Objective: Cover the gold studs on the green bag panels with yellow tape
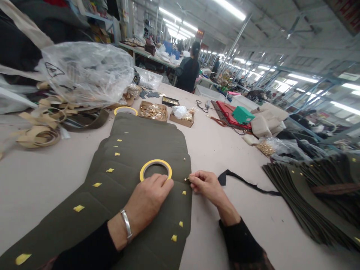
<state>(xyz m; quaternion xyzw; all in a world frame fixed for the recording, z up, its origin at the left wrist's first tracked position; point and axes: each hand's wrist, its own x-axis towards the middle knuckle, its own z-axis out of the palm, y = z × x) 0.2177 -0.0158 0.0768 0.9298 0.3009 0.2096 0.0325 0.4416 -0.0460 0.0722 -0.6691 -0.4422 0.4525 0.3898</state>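
Observation:
Overlapping dark green fabric panels lie spread in front of me, dotted with small pieces of yellow tape. My left hand is closed on the near rim of a yellow tape roll, which rests over the panels. At the right edge of the panels, the fingertips of my right hand pinch what looks like a small bit of yellow tape. Just left of those fingertips sits a tiny shiny metal stud. Another small stud shows farther up the same edge.
Behind the panels stand boxes of gold hardware and a second tape roll. To the left are a plastic bag and coiled straps. Dark panels are stacked right, near a black strip. A person is beyond.

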